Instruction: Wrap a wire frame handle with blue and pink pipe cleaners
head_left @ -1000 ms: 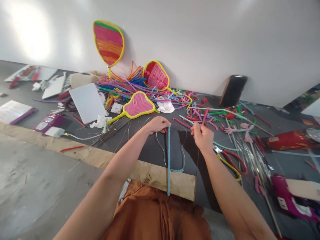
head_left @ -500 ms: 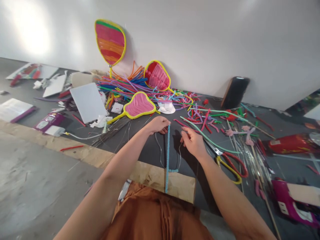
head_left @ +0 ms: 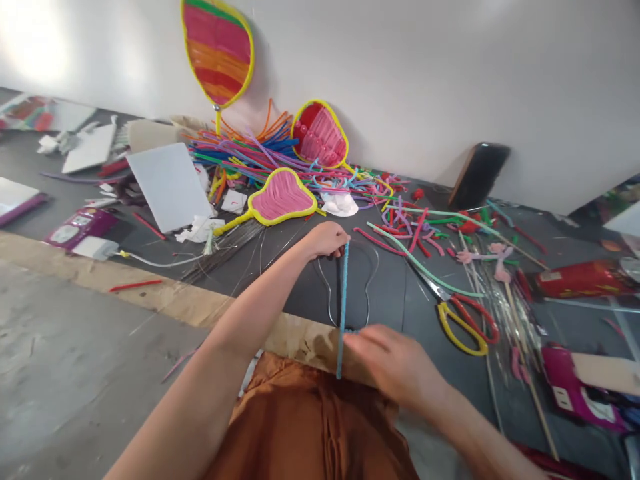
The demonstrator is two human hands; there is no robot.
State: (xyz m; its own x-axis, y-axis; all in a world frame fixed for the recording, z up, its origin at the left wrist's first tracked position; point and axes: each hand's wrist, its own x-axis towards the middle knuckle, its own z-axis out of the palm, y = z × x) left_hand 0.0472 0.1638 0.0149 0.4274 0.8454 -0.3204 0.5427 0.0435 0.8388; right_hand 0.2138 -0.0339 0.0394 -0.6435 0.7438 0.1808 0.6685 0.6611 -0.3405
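Note:
My left hand (head_left: 329, 240) is closed in a pinch on the upper end of a light-blue pipe cleaner (head_left: 343, 293). The pipe cleaner hangs straight down toward my lap. Behind it is a thin silver wire (head_left: 367, 300) bent into a curved loop, with a short blue-wrapped stretch at its bottom. My right hand (head_left: 395, 363), slightly blurred, is at that lower crossing, fingertips together against the blue strand; the fingers partly hide the wrapped stretch. A pink fan-like shape with a yellow pipe-cleaner rim (head_left: 283, 197) lies just beyond my left hand.
Scissors (head_left: 463, 323) with red and yellow handles lie to the right, beside wires and sticks. Pipe cleaners (head_left: 250, 153) are piled at the back. A phone (head_left: 479, 175) leans against the wall. A red can (head_left: 583, 280) lies far right, a purple device (head_left: 83, 227) left.
My right hand has moved down from the wire's upper right side to the blue crossing near the table edge. My left hand still pinches the pipe cleaner's top. The view has shifted slightly.

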